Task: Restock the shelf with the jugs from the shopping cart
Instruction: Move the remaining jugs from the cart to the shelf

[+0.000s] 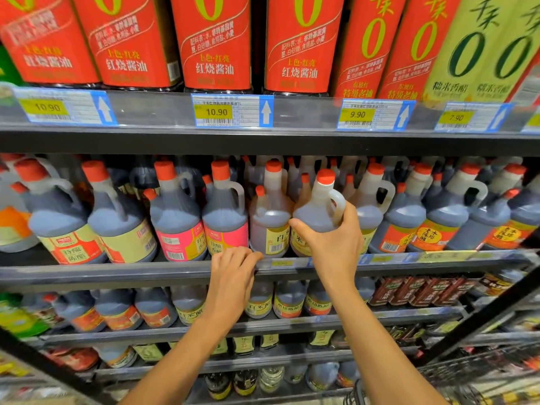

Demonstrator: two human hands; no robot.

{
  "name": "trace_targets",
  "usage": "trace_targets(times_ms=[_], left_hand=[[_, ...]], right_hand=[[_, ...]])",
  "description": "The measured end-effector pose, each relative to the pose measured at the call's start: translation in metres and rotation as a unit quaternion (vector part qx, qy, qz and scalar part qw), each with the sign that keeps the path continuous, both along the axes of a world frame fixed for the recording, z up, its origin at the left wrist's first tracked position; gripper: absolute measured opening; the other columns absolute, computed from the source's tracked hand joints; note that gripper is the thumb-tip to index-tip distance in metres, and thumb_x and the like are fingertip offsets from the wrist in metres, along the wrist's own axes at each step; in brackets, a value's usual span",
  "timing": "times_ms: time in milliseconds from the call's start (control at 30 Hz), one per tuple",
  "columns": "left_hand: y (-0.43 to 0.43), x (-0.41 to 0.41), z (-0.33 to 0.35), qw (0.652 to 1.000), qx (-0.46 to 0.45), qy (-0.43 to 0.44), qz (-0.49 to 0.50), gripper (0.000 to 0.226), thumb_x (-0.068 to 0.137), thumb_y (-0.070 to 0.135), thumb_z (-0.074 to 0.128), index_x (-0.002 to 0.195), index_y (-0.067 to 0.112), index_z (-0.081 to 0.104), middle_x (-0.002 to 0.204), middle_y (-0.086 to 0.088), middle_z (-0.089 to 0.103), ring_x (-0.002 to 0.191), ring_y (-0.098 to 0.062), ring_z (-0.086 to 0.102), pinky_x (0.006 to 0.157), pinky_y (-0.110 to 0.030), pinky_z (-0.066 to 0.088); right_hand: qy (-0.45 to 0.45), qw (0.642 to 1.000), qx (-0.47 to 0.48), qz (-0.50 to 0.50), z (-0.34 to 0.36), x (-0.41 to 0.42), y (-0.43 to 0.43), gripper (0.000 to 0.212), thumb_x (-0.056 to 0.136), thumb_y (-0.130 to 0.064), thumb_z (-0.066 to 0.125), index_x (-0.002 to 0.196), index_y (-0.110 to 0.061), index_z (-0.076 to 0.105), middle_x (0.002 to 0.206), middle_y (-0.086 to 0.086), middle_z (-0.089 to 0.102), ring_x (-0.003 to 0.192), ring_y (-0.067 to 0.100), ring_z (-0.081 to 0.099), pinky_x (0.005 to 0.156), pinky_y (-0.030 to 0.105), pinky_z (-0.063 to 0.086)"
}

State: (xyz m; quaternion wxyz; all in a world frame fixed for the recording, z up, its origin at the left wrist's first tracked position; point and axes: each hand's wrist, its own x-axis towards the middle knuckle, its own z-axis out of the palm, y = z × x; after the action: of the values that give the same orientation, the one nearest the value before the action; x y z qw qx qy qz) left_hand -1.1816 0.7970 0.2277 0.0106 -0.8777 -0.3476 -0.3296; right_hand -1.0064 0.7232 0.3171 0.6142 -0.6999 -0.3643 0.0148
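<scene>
My right hand (pixel 333 241) grips a brown jug (pixel 317 211) with a red cap and yellow label, thumb on its front and fingers round its side below the handle. The jug stands at the front of the middle shelf (pixel 117 271), beside a matching yellow-label jug (pixel 270 226) on its left. My left hand (pixel 233 270) has its fingers curled over the front edge of that shelf, just below the matching jug, holding no jug. A corner of the wire shopping cart (pixel 473 375) shows at the bottom right.
Dark jugs with pink labels (pixel 225 217) stand left of the yellow-label pair, orange-label jugs (pixel 438 220) to the right. Tall red bottles (pixel 214 42) fill the shelf above, over price tags (pixel 230 111). More jugs (pixel 289 299) fill the lower shelves.
</scene>
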Motion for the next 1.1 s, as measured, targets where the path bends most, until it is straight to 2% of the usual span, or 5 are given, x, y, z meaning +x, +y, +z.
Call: trace_targets(times_ms=[233,533,733,900,1100], left_hand=[[-0.002,-0.001,0.0,1.0,-0.003,-0.008,-0.003,0.041,0.074,0.0,0.075,0.108,0.02,0.064,0.102,0.002,0.06,0.095,-0.022,0.047,0.08,-0.035,0.03],[-0.004,-0.001,0.002,1.0,-0.016,-0.008,-0.004,0.042,0.074,0.0,0.074,0.11,0.02,0.063,0.102,0.003,0.059,0.096,-0.023,0.05,0.083,-0.036,0.033],[-0.006,-0.005,0.003,0.999,-0.032,-0.008,-0.012,0.04,0.077,0.006,0.073,0.112,0.021,0.061,0.104,0.003,0.058,0.098,-0.022,0.049,0.087,-0.035,0.032],[-0.005,-0.01,0.011,0.998,-0.053,0.02,-0.028,0.039,0.081,0.018,0.069,0.12,0.02,0.061,0.11,0.004,0.058,0.103,-0.02,0.048,0.091,-0.033,0.031],[-0.007,-0.023,0.025,0.991,-0.109,0.04,-0.068,0.04,0.087,0.019,0.062,0.127,0.015,0.062,0.121,0.002,0.057,0.114,-0.02,0.049,0.1,-0.033,0.04]], right_hand=[[-0.071,0.995,-0.048,-0.052,-0.006,0.003,0.003,0.078,0.062,-0.053,0.091,0.116,-0.008,0.057,0.12,0.006,0.051,0.112,0.025,0.045,0.094,0.046,0.047],[-0.035,0.998,-0.048,-0.026,-0.013,0.002,-0.001,0.081,0.079,-0.032,0.087,0.145,-0.016,0.043,0.137,0.005,0.05,0.131,0.021,0.039,0.106,0.043,0.044],[-0.032,0.997,-0.068,-0.011,-0.013,0.002,-0.009,0.076,0.087,-0.028,0.081,0.15,-0.021,0.04,0.14,0.006,0.048,0.121,0.001,0.037,0.105,0.034,0.043],[-0.114,0.99,-0.078,0.005,-0.019,0.004,-0.025,0.067,0.095,-0.015,0.069,0.154,-0.012,0.038,0.147,0.004,0.05,0.138,0.019,0.046,0.113,0.039,0.044],[-0.26,0.935,-0.242,0.005,-0.025,-0.001,-0.051,0.038,0.094,-0.022,0.064,0.13,-0.011,0.061,0.121,0.007,0.067,0.115,0.029,0.063,0.091,0.044,0.054]])
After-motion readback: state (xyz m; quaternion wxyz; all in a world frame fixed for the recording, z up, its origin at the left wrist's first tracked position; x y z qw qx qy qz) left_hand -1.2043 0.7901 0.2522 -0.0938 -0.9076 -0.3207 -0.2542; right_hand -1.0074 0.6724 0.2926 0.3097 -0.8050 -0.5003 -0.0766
